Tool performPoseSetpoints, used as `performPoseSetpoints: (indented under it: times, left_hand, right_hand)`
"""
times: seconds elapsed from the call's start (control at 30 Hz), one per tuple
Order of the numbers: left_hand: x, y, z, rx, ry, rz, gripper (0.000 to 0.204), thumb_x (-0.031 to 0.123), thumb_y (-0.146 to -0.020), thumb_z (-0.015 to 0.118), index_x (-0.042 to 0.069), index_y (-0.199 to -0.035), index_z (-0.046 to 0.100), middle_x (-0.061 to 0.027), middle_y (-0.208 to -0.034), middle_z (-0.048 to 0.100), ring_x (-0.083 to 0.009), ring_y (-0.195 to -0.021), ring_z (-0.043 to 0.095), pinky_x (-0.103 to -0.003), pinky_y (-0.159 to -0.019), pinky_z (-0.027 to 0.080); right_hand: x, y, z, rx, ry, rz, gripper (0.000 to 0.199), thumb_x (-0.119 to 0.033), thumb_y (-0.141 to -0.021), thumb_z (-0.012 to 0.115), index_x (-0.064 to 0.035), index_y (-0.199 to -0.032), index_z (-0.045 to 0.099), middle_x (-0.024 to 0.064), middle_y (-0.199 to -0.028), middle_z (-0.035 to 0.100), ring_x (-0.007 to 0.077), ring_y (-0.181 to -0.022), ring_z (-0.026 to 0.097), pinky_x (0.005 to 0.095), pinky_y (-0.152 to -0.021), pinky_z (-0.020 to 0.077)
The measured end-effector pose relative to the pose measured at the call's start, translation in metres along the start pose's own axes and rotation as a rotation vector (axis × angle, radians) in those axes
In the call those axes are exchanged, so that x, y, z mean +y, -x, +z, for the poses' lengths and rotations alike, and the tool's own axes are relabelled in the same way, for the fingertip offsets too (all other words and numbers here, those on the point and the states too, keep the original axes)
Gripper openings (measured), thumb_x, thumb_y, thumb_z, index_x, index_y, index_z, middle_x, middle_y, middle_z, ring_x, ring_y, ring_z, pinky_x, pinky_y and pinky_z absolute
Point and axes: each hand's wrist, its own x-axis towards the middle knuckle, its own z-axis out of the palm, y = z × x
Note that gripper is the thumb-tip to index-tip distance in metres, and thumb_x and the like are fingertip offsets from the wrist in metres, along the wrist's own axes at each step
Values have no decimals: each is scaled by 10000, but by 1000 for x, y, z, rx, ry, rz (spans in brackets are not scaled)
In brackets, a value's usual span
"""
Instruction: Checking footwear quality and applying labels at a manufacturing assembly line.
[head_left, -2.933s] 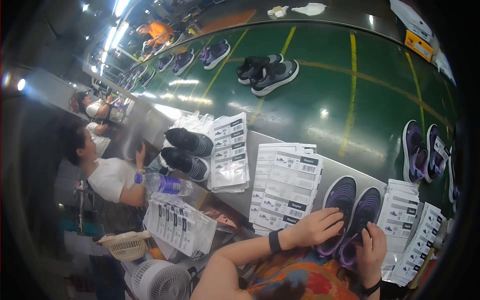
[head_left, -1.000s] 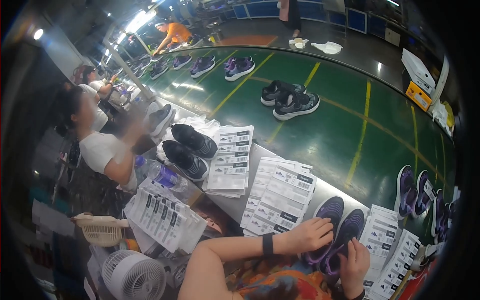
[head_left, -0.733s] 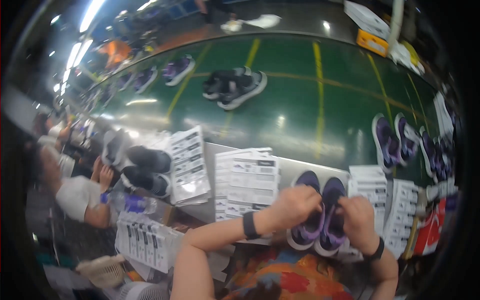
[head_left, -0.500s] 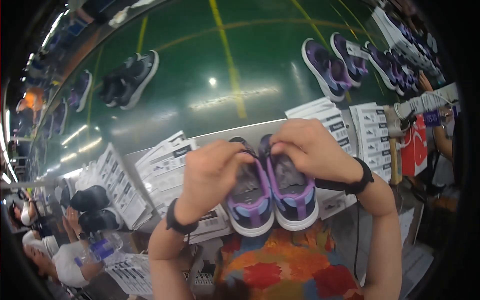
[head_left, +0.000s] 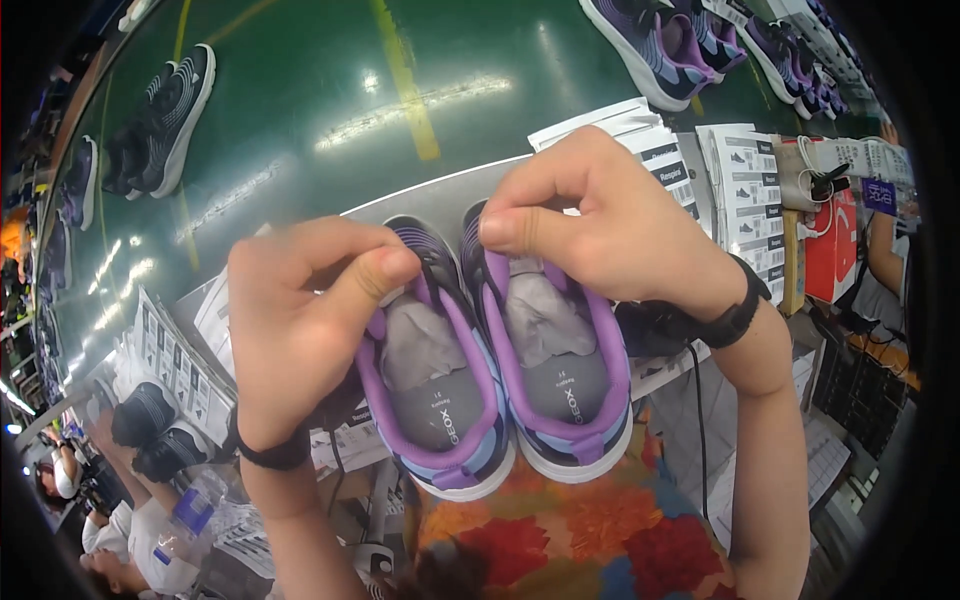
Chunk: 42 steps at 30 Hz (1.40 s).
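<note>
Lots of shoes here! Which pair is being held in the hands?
The purple pair with grey paper stuffed inside, side by side right in front. The left hand grips one shoe, the right hand the other. The other pairs sit untouched on the green belt.

I see a green conveyor belt (head_left: 330, 90) with yellow lines, ceiling light glaring off it. Dark shoe pairs (head_left: 160, 120) ride its left edge, purple ones (head_left: 680, 40) its right corner. Label sheets (head_left: 740, 190) cover the counter's edge.

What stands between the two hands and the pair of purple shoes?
Nothing visible. The left hand grips the left purple shoe directly, and the right hand grips the right purple shoe; the fingers lie on the tongues.
</note>
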Motion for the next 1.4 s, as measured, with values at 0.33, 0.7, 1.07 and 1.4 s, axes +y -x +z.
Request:
performPoseSetpoints:
  times: [0.33,0.7,1.07,1.4]
  left_hand:
    - [-60,101,54,-144,-605,541,290,48,-708,749,81,-992,698,-131,-1047,681,-233,-900,657,-350,-761,526]
    - [-10,77,41,34,-232,-72,662,-137,-649,634,-26,-1297,557,-252,-1281,608,-234,-1138,636,-309,-961,466]
    - [42,69,36,458,492,254,611,-50,-725,565,-91,-1331,501,-233,-1220,632,-321,-1084,660,-363,-934,522]
    - [27,-3,100,386,654,52,588,-42,-750,549,-85,-1334,496,-221,-1193,639,-313,-1058,666,-351,-907,533]
  right_hand:
    - [60,107,51,271,746,-571,284,-78,-711,706,-70,-994,677,122,-1031,673,295,-848,653,344,-664,538]
    - [26,101,28,221,491,-164,640,-18,-673,623,38,-1303,520,368,-1106,599,431,-754,662,399,-685,565]
    - [17,140,12,468,-1062,91,675,-17,-837,673,12,-1443,376,172,-1397,506,219,-1258,529,358,-1056,444]
    - [89,141,21,196,-772,-61,586,-55,-886,619,16,-1426,400,170,-1400,498,253,-1284,508,367,-1072,427]
